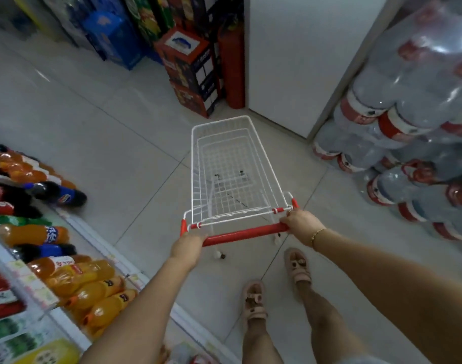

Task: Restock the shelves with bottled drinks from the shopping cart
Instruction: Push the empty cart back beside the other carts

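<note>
**A:** Pale grey tiled floor (114, 143) down a shop aisle, white wall panel (290, 56) ahead on the right. What's in the middle?

**B:** The shopping cart (232, 174), small, white wire, standing on the tiles right in front of the person. Its basket looks bare; you can see through the mesh to the floor and the wheels.

**A:** And the hands?

**B:** Both are on the red handle bar (244, 233). Left hand (188, 244) is curled over the bar's left end, fingers wrapped round it. Right hand (300, 223) is closed on the right end, with a thin gold bracelet (316, 235) at the wrist.

**A:** So where are the bottled drinks?

**B:** On the shelves (75, 227) along the left. Rows of bottled drinks (93, 287) lie with caps toward the aisle: orange ones near the bottom, dark cola bottles with blue labels higher up, a green one between them. Labels are too blurred to read.

**A:** Right side?

**B:** Shrink-wrapped packs of big water bottles (408, 122) with red-and-white labels, stacked high beside the white panel.

**A:** Beyond the cart?

**B:** Stacked red cartons (190, 72), blue boxes (114, 38) to their left, and a tall red cylinder (234, 64) against the panel's edge.

**A:** Feet?

**B:** Two pink sandals (253, 298) on the tiles, just behind the cart.
</note>
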The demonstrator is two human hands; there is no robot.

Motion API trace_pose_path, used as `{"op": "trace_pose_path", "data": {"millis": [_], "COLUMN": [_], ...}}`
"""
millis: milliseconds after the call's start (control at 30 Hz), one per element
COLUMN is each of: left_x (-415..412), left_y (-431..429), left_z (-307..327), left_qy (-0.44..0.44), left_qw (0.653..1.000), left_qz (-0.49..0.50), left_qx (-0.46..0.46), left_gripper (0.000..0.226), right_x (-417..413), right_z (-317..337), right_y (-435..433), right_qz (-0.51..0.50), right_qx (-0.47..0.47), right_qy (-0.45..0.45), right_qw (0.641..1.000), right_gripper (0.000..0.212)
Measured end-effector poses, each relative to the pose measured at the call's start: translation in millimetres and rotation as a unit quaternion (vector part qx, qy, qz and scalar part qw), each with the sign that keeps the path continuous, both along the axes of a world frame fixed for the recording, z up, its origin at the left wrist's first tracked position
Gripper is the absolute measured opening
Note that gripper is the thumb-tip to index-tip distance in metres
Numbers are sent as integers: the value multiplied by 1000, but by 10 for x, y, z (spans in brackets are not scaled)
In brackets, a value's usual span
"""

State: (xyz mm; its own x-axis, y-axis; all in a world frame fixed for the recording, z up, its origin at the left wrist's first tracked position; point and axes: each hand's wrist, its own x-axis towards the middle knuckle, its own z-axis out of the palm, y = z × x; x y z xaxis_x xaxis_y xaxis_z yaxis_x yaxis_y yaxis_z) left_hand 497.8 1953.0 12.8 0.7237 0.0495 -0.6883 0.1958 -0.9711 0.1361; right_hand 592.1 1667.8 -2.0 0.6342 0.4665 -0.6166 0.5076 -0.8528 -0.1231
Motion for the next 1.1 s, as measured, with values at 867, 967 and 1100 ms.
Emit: {"op": "trace_pose_path", "data": {"millis": [867, 967, 1100], "left_x": [-377, -415, -631], "left_y": [-3256, -3915, -4888], "left_z": [-144, -139, -134], "left_qy": [-20, -10, -13], "left_qw": [895, 872, 828], "left_qz": [-445, -488, -561], "left_qx": [-13, -19, -17], "left_gripper": [25, 26, 27], "right_x": [-3125, -3446, -3864], "right_z": [114, 61, 125], "right_y": [-2343, -2689, -3238], "right_qz": [-520, -582, -651], "right_qx": [-39, -35, -20], "right_qy": [129, 132, 124], "right_qw": [844, 801, 749], "right_gripper": [28, 26, 27]}}
